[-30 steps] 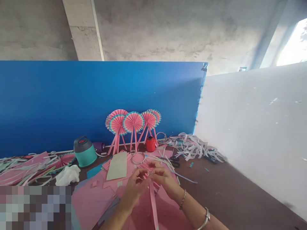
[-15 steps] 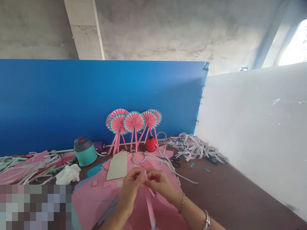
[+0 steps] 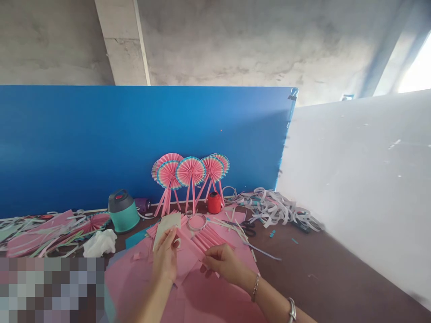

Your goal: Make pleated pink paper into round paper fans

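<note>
A pink paper strip (image 3: 190, 244) is stretched slantwise between my two hands. My left hand (image 3: 166, 255) pinches its upper left end, over a pale green paper sheet (image 3: 164, 223). My right hand (image 3: 224, 264) has its fingers closed on the lower right end and wears a chain bracelet and a silver bangle at the wrist. Just beyond the right hand lies pleated pink paper (image 3: 210, 238). Large pink paper sheets (image 3: 215, 300) spread under both hands. A roll of clear tape (image 3: 197, 222) rests on the papers behind the strip.
Several pink paper fans (image 3: 191, 172) lean against the blue panel (image 3: 101, 139). A red container (image 3: 214, 202) and a teal tub with a dark top (image 3: 124, 213) stand along the back. Black scissors (image 3: 248, 229) lie right, near a heap of white paper strips (image 3: 269, 206). Crumpled white material (image 3: 100, 243) sits left.
My hands were close together on the strip, its tail hanging toward me. They have moved apart, left hand leftward and right hand slightly down, and the strip now runs between them.
</note>
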{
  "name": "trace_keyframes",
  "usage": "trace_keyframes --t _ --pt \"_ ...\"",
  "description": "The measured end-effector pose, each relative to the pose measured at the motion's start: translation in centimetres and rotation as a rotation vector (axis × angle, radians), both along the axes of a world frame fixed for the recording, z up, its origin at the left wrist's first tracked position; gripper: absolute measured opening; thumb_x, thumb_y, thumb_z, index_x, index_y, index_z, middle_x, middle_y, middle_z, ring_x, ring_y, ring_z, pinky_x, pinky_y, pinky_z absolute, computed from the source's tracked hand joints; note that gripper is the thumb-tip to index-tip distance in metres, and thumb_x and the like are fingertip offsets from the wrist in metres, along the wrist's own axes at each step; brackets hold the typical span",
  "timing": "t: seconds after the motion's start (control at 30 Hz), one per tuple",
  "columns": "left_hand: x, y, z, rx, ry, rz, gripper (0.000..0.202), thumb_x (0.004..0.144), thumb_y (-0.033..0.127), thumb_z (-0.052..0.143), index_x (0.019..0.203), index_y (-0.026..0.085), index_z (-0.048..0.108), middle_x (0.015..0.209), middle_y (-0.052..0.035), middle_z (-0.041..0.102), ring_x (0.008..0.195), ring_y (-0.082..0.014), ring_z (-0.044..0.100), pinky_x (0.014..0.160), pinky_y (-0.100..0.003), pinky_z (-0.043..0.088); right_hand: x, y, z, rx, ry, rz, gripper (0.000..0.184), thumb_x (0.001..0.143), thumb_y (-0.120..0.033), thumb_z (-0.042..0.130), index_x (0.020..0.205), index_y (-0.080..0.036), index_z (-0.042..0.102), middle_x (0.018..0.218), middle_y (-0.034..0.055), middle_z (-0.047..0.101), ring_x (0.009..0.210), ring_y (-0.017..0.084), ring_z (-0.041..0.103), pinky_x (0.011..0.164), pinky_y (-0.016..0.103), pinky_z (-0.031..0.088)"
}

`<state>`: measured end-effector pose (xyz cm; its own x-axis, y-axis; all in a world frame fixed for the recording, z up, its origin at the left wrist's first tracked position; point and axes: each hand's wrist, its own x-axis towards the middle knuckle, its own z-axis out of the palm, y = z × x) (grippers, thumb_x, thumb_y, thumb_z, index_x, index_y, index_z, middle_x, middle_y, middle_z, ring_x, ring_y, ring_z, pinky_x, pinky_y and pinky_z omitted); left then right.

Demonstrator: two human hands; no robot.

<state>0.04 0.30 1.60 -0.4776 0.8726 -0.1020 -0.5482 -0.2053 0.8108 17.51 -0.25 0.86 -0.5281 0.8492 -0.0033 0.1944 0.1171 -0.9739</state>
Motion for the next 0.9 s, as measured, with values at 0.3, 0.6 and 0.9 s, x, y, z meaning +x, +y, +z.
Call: trace_keyframes --t 0.3,0.6,0.9 --pt "-0.7 0.7 -1.1 -0.03 0.097 -0.095 0.029 0.049 0.033 0.081 0.063 0.015 0.063 0.059 0.005 0.055 0.055 -0.0071 0.05 0.051 -0.018 0.036 1.0 0.5 0.3 -0.004 -0.086 -0.028 0.02 0.076 -0.028 0.047 0.059 -0.018 0.052 0.06 0.0004 0.061 0.044 0.01 0.054 0.04 0.02 0.035" --pt "-0.6 0.7 -1.3 -0.027 0.065 -0.239 0.024 0.054 0.03 0.076 0.069 0.018 0.061 0.059 0.0048 0.06 0.056 -0.0095 0.058 0.054 -0.02 0.045 2.0 2.1 -1.0 0.212 -0.236 -0.149 0.018 0.07 -0.019 0.043 0.057 -0.019 0.054 0.05 -0.0028 0.051 0.048 0.012 0.047 0.047 0.022 0.029" --pt "-1.3 1.2 -1.8 -0.097 0.056 -0.262 0.035 0.054 0.021 0.074 0.088 0.013 0.066 0.066 -0.0035 0.069 0.063 -0.0152 0.065 0.056 -0.022 0.046 2.7 3.9 -0.3 0.405 -0.324 -0.327 0.024 0.074 -0.02 0.042 0.059 -0.017 0.062 0.061 0.0016 0.061 0.06 0.015 0.055 0.053 0.023 0.037"
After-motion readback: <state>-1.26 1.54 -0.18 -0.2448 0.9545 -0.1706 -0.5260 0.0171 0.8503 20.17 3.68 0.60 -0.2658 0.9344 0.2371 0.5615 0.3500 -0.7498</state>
